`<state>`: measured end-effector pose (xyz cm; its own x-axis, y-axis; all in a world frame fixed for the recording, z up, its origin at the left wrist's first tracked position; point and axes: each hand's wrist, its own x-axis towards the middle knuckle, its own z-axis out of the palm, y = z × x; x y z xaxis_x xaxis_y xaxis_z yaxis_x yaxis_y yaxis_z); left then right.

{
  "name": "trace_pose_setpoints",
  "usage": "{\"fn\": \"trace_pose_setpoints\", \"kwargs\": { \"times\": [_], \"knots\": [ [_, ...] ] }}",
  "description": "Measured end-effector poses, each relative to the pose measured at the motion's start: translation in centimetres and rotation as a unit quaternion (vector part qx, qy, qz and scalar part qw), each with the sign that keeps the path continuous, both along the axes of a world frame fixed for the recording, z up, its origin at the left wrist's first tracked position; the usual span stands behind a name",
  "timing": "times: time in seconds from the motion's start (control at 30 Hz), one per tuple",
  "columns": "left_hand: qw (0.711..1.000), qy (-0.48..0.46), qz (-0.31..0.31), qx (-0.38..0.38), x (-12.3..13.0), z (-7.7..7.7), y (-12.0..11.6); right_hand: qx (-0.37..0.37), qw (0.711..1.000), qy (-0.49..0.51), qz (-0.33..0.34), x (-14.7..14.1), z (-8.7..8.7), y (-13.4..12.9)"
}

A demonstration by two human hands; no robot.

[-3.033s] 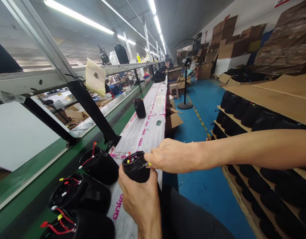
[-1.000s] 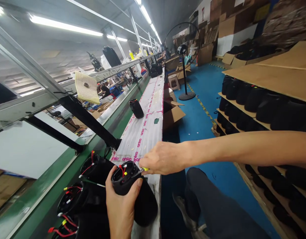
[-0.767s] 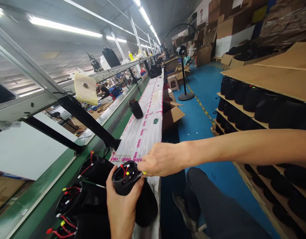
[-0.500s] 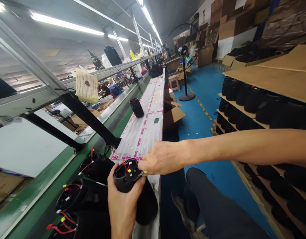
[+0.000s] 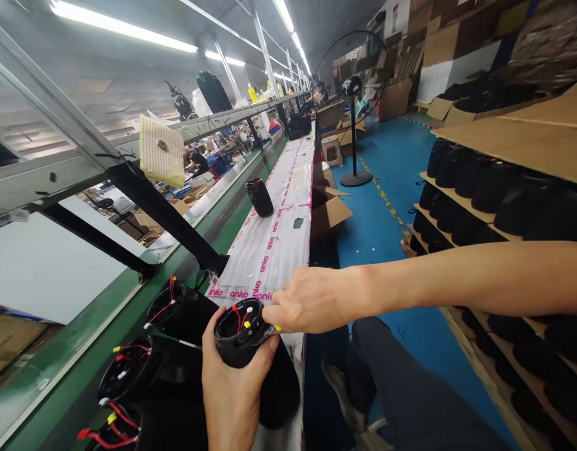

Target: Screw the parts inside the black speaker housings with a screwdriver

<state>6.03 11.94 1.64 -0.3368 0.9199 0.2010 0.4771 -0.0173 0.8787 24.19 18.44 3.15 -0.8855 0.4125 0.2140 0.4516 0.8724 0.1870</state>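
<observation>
My left hand (image 5: 239,385) is wrapped round the open top end of a black cylindrical housing (image 5: 241,351). Red wires with white and yellow connectors (image 5: 247,324) show inside its opening. At the right side of the rim is my right hand (image 5: 300,304), its fingers closed; a small yellow bit shows beneath them, too hidden to name. To the left, several similar black housings (image 5: 187,316) with red wires stand on the green surface (image 5: 57,376).
A white bench strip (image 5: 288,244) printed "anko" runs forward, with another black housing (image 5: 260,198) on it. A black slanted post (image 5: 166,216) rises at the left. Racks of black housings (image 5: 518,194) stand at the right. A standing fan (image 5: 354,131) is farther off.
The view has shifted slightly. Both hands stay at the same housing, with little visible change in their grip.
</observation>
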Motion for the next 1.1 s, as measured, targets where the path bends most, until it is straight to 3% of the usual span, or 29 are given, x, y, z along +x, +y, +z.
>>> {"fn": "trace_pose_setpoints", "kwargs": {
  "times": [0.23,0.6,0.8,1.1],
  "knots": [
    [1.0,0.003,0.02,-0.016,0.1,0.2,0.2,0.002,1.0,-0.003,-0.006,-0.3,0.1,0.0],
    [0.999,0.015,0.028,-0.02,0.0,0.2,0.1,-0.04,0.999,-0.021,-0.023,-0.8,1.9,-0.8],
    [1.0,0.02,0.023,-0.008,0.6,0.1,0.6,-0.051,0.998,-0.027,-0.002,0.0,1.3,0.2],
    [0.999,0.027,0.011,-0.014,-0.3,-0.1,1.0,-0.053,0.997,0.042,-0.031,-0.5,0.3,0.3]
  ]
}}
